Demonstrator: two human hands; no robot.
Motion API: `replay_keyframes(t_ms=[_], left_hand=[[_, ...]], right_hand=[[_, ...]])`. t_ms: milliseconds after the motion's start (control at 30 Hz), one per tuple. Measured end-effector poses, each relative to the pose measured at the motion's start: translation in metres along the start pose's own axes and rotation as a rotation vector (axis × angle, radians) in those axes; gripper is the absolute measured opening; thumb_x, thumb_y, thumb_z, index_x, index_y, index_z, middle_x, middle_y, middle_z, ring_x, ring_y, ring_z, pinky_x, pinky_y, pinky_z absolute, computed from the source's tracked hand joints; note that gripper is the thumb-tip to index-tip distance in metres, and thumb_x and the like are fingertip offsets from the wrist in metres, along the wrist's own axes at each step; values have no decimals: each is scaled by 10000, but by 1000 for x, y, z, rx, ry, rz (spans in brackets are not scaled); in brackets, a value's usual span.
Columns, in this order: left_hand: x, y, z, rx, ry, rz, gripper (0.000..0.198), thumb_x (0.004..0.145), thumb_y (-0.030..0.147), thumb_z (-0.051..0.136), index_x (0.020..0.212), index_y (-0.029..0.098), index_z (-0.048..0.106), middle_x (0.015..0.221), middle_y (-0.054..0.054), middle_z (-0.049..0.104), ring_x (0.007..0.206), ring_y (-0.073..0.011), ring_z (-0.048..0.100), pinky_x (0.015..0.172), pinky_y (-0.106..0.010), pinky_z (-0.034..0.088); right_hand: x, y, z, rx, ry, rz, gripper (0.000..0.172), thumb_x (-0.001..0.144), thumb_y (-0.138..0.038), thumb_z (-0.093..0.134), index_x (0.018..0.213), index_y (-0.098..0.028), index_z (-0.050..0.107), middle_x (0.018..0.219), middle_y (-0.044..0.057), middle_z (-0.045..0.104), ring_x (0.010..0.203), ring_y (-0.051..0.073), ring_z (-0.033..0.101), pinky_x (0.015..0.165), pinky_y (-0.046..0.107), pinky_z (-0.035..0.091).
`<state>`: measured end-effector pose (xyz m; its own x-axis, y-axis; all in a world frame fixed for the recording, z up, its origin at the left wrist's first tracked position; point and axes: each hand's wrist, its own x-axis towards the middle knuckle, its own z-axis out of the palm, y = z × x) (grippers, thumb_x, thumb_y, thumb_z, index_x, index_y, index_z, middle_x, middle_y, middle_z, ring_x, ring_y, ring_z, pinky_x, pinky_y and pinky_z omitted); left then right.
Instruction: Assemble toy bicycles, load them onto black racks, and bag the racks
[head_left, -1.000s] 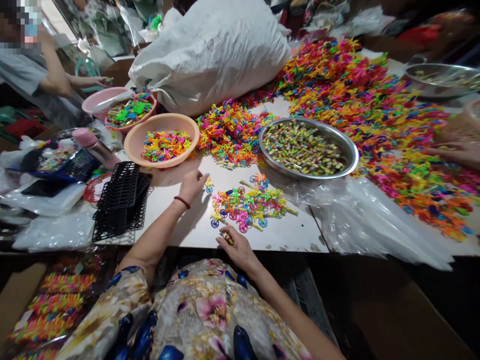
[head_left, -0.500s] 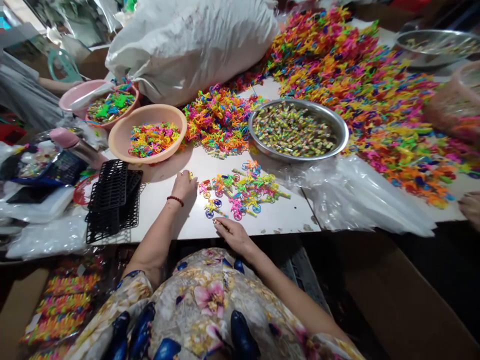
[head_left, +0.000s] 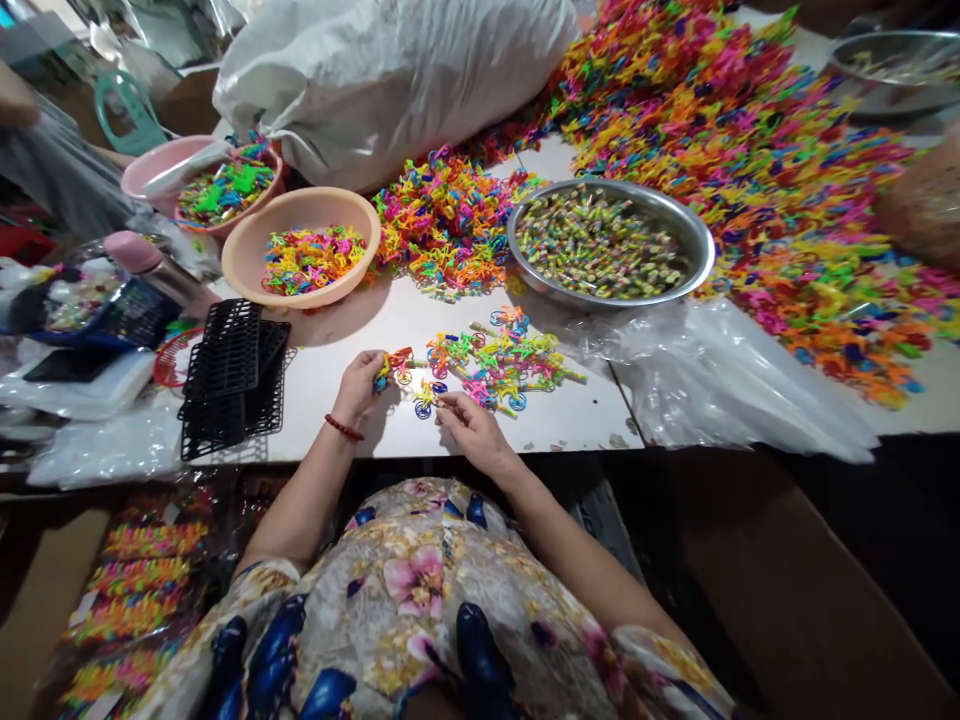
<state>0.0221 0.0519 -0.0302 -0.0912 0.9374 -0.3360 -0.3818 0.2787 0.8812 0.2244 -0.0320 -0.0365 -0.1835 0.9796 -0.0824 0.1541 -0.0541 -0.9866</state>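
Note:
On the white table, my left hand [head_left: 360, 388] is closed around a small blue-and-yellow plastic toy bicycle [head_left: 382, 374], partly hidden by the fingers. A red toy bicycle [head_left: 403, 362] lies just beyond its fingertips. My right hand [head_left: 474, 428] is pinched at the near side of a yellow toy bicycle with blue wheels [head_left: 429, 396]; what sits between its fingertips is too small to make out. Right behind it spreads a loose group of colourful toy bicycles [head_left: 510, 365], several with small patterned tubes attached.
A peach basin [head_left: 240, 255] of plastic pieces and a steel bowl [head_left: 705, 262] of small tubes stand behind. Large piles of bright pieces [head_left: 720, 150] cover the back right. Black plastic grids [head_left: 225, 370] lie left, clear plastic bags [head_left: 720, 370] right, a white sack [head_left: 375, 90] at the back.
My right hand has moved forward to the yellow bicycle. A blue-and-yellow bicycle now shows in my left hand, which sits close to the red one. The camera view has tilted slightly.

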Motion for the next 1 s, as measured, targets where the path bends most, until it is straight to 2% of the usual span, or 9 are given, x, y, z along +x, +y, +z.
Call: replay_keyframes(t_ms=[133,300,467,567,667,800,1000], left_hand=[[-30,-9,18,-49,-12,35,308,800,375,758,798,190,511,638,38,560,525,-72,517,514,-199,415],[-51,-23,33,52,-3,104,344,844,498,698,860,208,514,701,28,579,580,-100,532,552,-228,445],[-56,-35,35,227,-2,175,317,885,511,635,911,215,525,788,14,587,689,-124,554,638,-246,461],[-57,-35,37,327,-42,226,325,903,521,596,902,199,551,796,11,575,710,-121,528,658,-241,437],[-59,-34,37,407,-98,242,371,918,549,549,831,189,543,757,13,543,692,-117,488,646,-238,412],[-61,-35,37,453,-92,251,369,944,547,500,818,201,515,742,18,519,678,-120,459,629,-239,399],[-59,-38,36,568,-46,317,313,979,461,453,822,201,529,748,15,527,697,-126,466,679,-253,406]], right_hand=[[12,-5,7,32,58,-55,363,878,-451,590,1122,-191,656,980,51,715,860,168,643,822,310,518],[13,-5,15,132,87,-34,344,865,-485,609,1032,-186,637,835,17,671,758,143,610,735,272,507],[6,-11,12,169,65,-19,325,858,-504,628,955,-193,634,732,-14,617,691,131,576,649,247,481],[2,-11,11,155,64,-35,319,861,-506,637,926,-194,642,722,-19,614,677,127,567,641,244,474],[1,-6,10,133,94,-73,317,863,-499,648,941,-192,650,784,-3,659,708,136,593,680,258,492],[1,-2,9,109,130,-113,310,862,-476,670,996,-197,663,921,35,717,826,172,653,768,293,525],[0,-2,8,8,146,-192,280,864,-458,682,969,-199,695,897,34,723,811,177,665,764,302,538]])
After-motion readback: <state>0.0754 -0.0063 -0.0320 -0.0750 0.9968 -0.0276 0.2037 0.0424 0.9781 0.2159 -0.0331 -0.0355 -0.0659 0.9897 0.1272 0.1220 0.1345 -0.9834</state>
